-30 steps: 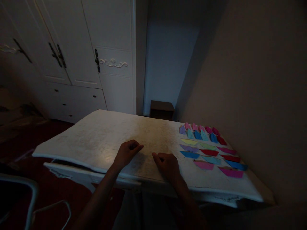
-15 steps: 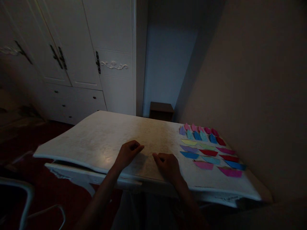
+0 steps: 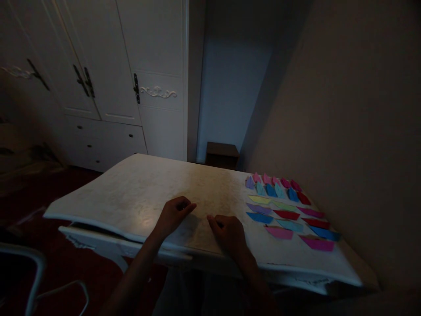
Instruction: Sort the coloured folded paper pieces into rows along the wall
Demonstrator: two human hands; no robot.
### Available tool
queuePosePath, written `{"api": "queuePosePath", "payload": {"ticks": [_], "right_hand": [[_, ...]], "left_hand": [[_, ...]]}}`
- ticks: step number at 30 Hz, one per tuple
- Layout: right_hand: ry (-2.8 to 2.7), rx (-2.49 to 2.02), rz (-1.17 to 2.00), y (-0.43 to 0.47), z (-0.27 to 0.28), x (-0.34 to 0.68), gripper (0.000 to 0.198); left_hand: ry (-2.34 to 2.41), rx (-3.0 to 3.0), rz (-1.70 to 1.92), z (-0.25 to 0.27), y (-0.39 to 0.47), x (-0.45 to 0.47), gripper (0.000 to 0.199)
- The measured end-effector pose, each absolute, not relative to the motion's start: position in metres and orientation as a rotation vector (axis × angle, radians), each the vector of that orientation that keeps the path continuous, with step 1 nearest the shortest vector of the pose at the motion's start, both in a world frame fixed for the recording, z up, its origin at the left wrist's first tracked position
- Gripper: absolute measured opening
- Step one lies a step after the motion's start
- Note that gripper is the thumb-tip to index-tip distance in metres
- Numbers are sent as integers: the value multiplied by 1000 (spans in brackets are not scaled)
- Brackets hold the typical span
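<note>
Both hands rest at the near part of a white table (image 3: 125, 188), a short gap between them. My left hand (image 3: 174, 215) is loosely closed, thumb against curled fingers, and no object shows in it. My right hand (image 3: 228, 230) is curled the same way with nothing visible in its grip. To the right of it lie folded paper boats in several colours, the nearest a pink paper boat (image 3: 279, 232). A blue paper boat (image 3: 259, 217) and a magenta paper boat (image 3: 317, 243) are close by. Smaller folded paper pieces (image 3: 271, 190) stand in rows behind them.
A wall (image 3: 355, 131) runs along the table's right side. Beyond the far edge stand a white wardrobe (image 3: 161, 57) and a low brown cabinet (image 3: 222, 149). At the lower left is a pale metal frame (image 3: 39, 267) over a red floor.
The view has shifted slightly, so the table and paper boats sit a little lower. Both hands keep nearly the same pose and place over the table.
</note>
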State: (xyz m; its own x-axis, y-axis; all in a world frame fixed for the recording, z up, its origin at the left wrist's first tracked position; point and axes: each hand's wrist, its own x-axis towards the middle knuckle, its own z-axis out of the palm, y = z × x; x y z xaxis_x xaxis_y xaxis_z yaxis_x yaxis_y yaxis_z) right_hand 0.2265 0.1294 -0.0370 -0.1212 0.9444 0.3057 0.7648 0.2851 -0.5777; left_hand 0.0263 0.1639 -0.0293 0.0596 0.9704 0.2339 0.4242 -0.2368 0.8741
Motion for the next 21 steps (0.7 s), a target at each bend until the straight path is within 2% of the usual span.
{"api": "queuePosePath", "payload": {"ticks": [21], "right_hand": [[-1960,-1525,344,127,-34,227,49]], "left_hand": [[1428,1775,1129,-29,163,25,37]]}}
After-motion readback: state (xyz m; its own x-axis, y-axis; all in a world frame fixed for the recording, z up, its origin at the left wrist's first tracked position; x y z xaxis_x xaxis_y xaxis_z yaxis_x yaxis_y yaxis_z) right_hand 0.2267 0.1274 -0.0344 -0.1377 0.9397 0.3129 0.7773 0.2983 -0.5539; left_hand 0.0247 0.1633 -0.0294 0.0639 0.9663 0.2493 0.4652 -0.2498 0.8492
